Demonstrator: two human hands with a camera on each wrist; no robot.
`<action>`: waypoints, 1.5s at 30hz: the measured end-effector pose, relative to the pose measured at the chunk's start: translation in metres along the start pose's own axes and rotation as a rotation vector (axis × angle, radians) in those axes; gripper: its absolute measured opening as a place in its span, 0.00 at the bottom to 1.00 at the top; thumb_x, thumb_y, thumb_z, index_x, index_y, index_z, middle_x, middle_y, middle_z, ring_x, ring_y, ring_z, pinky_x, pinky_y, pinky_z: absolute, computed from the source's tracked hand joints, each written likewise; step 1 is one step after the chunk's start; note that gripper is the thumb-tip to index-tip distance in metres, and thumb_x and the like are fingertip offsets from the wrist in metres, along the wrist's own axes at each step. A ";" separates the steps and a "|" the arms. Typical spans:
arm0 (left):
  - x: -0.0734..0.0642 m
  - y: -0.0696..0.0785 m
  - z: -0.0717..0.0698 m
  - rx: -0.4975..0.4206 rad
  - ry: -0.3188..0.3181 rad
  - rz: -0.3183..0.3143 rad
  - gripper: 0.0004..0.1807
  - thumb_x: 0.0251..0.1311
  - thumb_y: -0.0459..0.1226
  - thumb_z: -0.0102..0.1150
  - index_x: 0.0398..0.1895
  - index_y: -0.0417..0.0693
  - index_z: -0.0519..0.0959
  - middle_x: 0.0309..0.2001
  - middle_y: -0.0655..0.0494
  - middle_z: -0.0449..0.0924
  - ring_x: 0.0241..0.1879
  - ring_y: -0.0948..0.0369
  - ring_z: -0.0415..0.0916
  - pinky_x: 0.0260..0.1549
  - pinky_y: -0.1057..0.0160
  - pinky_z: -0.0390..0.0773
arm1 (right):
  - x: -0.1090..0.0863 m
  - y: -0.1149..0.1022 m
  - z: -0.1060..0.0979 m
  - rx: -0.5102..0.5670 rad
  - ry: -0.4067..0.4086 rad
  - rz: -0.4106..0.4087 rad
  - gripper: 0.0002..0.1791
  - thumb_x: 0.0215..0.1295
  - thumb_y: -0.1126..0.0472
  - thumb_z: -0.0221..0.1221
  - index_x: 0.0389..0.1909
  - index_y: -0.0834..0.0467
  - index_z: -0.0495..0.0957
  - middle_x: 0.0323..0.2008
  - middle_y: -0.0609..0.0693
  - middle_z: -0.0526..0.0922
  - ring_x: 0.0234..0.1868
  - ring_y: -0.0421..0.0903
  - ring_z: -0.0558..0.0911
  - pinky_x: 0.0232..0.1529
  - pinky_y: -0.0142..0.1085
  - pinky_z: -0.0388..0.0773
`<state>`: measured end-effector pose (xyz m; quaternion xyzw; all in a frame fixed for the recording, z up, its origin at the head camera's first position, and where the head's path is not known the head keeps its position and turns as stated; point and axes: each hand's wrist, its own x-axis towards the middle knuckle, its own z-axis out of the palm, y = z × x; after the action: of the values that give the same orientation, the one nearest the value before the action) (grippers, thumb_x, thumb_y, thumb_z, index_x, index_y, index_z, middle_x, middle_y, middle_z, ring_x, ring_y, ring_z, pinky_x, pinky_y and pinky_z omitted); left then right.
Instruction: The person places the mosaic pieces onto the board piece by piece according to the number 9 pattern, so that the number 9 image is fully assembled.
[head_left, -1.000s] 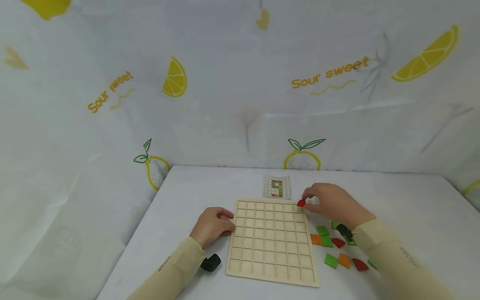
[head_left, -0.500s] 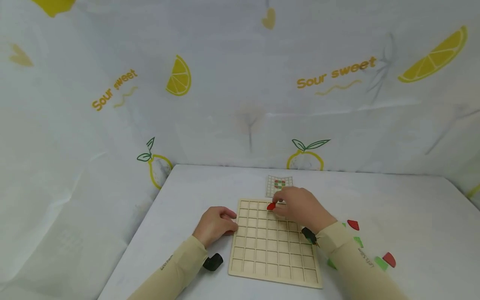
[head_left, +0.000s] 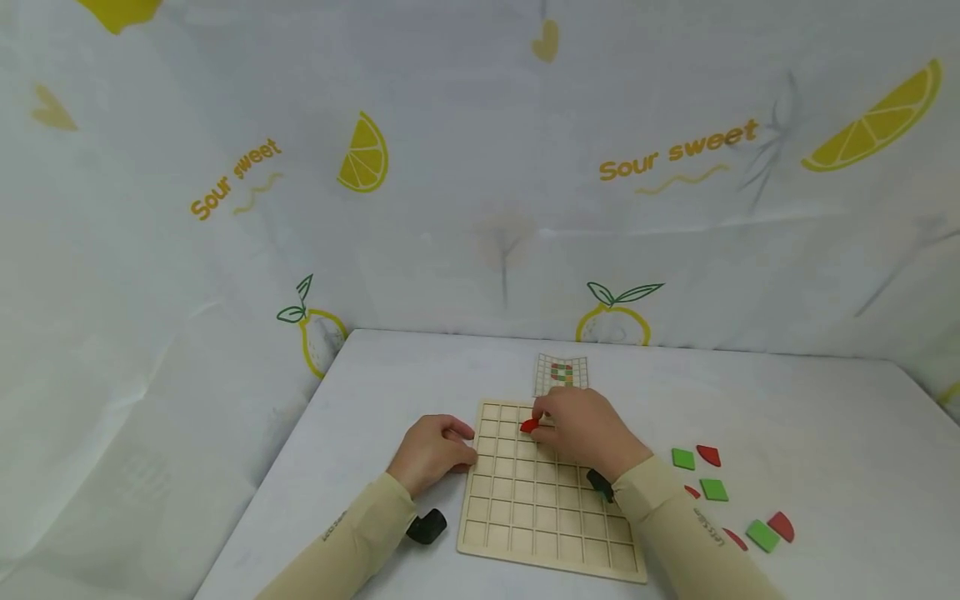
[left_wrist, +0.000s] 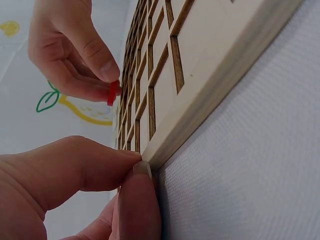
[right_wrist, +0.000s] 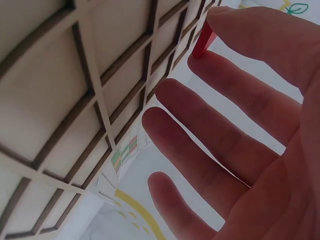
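1. Compared with half a second back, the right hand (head_left: 581, 429) has slid a bit further left and nearer across the pale wooden grid board (head_left: 551, 533), carrying the small red quarter-round tile (head_left: 529, 426) with it. A second ago that tile was way over at the board's far right corner. The left hand (head_left: 433, 450) hasn't budged.
2. The tile is pinched on edge between thumb and forefinger, thin side showing, just above the far rows of the board, left of centre. In the left wrist view its long axis (left_wrist: 113, 93) runs roughly up-down, along the board's face. Can't tell which way the curved edge faces.
3. Looks-wise: flat, thin, solid bright red, matte.
4. Right hand's other fingers (right_wrist: 210, 130) are spread out straight over the cells.
5. Left hand's fingers are curled, thumb and fingertip pinching the board's left edge (left_wrist: 165, 145) on the white bench (head_left: 825, 417).
6. Loose green and red tiles (head_left: 712, 489) lie on the bench right of the board; a small printed pattern card (head_left: 561, 372) sits just beyond its far edge.
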<state>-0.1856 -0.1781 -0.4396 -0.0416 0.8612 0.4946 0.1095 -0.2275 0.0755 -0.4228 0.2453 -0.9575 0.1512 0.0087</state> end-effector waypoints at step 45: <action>0.003 -0.002 0.001 0.007 -0.013 -0.019 0.18 0.53 0.34 0.75 0.48 0.45 0.86 0.33 0.54 0.85 0.31 0.61 0.84 0.36 0.64 0.85 | -0.001 -0.005 0.010 -0.125 0.032 -0.040 0.08 0.63 0.53 0.75 0.40 0.51 0.90 0.30 0.44 0.81 0.26 0.41 0.75 0.33 0.40 0.78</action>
<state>-0.1878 -0.1780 -0.4428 -0.0464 0.8617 0.4908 0.1199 -0.2237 0.0689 -0.4307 0.2611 -0.9597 0.0946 0.0424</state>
